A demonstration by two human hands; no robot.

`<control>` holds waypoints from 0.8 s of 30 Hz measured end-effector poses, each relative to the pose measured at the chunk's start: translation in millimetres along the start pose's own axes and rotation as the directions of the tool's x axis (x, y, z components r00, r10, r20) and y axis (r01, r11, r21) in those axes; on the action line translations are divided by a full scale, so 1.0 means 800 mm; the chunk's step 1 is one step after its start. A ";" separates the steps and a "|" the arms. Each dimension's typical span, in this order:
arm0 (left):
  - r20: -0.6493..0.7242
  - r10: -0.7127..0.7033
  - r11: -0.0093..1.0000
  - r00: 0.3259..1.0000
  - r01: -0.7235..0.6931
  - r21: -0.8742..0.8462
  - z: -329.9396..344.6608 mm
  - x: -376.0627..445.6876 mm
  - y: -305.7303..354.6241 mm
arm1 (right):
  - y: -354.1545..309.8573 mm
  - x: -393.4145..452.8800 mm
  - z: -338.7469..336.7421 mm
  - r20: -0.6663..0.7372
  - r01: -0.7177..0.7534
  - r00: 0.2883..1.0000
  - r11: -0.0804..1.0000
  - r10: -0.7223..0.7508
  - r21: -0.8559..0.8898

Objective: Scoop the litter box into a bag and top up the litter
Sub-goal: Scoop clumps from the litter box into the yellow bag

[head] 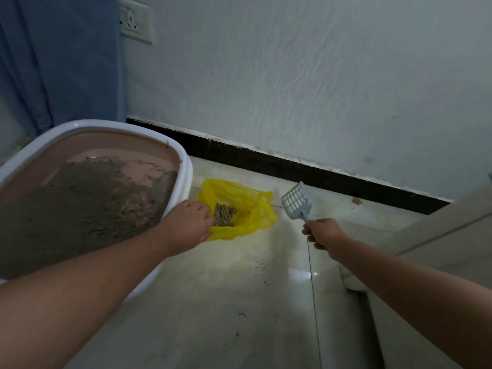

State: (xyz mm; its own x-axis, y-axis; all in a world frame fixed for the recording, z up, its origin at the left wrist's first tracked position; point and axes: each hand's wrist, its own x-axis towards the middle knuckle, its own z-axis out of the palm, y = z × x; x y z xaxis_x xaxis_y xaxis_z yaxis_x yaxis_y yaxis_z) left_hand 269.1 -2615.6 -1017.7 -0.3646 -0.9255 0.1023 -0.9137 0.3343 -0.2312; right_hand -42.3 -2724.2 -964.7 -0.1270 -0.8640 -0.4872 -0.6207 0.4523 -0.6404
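Tiled floor [239, 302] meets textured wall [319, 89].

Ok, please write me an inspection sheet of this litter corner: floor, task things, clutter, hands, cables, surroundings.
Surface: glossy pale tiled floor.
Job's things: white-rimmed pink litter box with grey litter; open yellow plastic bag beside it holds scooped clumps; pale blue slotted plastic scoop looks empty.
Clutter: spilled litter grains on the floor.
Hands: left hand holds the bag's edge; right hand grips the scoop handle.
Cables: nothing seen.
Surroundings: white wall, dark skirting, wall socket, blue curtain.
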 end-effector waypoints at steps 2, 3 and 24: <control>-0.013 -0.011 1.000 1.000 0.011 -0.012 0.009 -0.011 -0.008 | -0.001 0.005 0.011 0.014 -0.052 0.999 0.998 0.052 0.044; -0.016 -0.008 1.000 1.000 0.008 -0.011 0.014 -0.016 -0.012 | -0.003 0.007 0.016 0.024 -0.078 0.997 0.994 0.076 0.073; -0.130 -0.017 0.992 0.991 0.001 -0.125 0.030 -0.023 -0.009 | 0.030 0.034 0.053 0.175 -0.240 0.962 0.956 0.210 0.171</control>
State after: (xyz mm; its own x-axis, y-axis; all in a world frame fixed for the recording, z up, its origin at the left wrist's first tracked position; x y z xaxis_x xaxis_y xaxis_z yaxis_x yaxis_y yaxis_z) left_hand 286.6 -2605.1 -1041.4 -0.3692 -0.9000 0.2315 -0.9292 0.3534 -0.1079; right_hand -27.4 -2727.5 -1018.5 -0.1172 -0.6974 -0.7070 -0.4308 0.6772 -0.5966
